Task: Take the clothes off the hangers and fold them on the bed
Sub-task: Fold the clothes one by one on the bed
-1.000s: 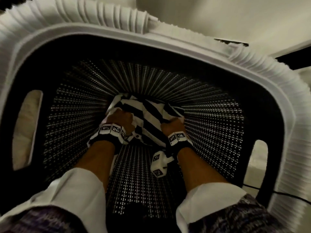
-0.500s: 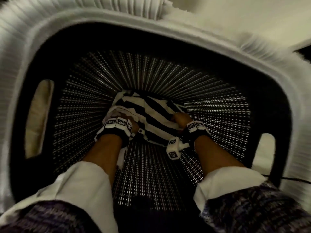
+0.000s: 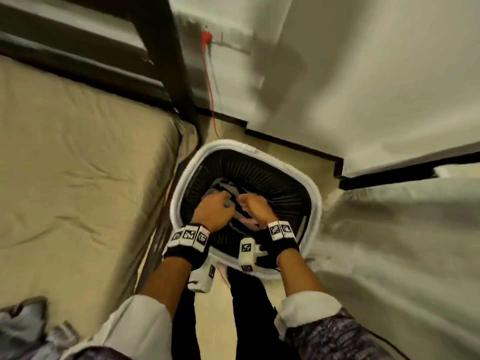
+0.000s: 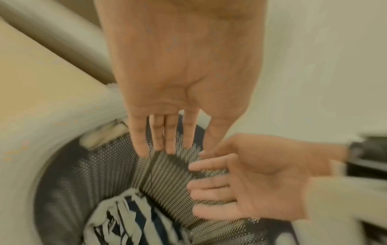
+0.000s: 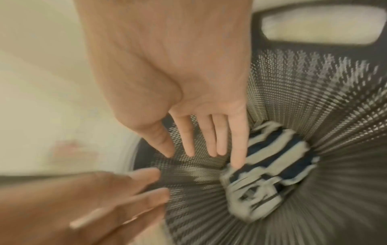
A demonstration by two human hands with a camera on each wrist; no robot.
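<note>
The bed, with its creased tan sheet, lay at the left, just beside a round laundry basket of dark perforated mesh with a white ribbed rim. A crumpled navy-and-white striped garment sat at the bottom of the basket. A second before, both hands had been pressed deep onto it, fingers curled into the cloth; now they had risen to the basket's mouth and the camera had drawn back. The left hand showed straight, spread fingers holding nothing, and the right hand likewise. The garment lay below and apart from the fingertips.
</note>
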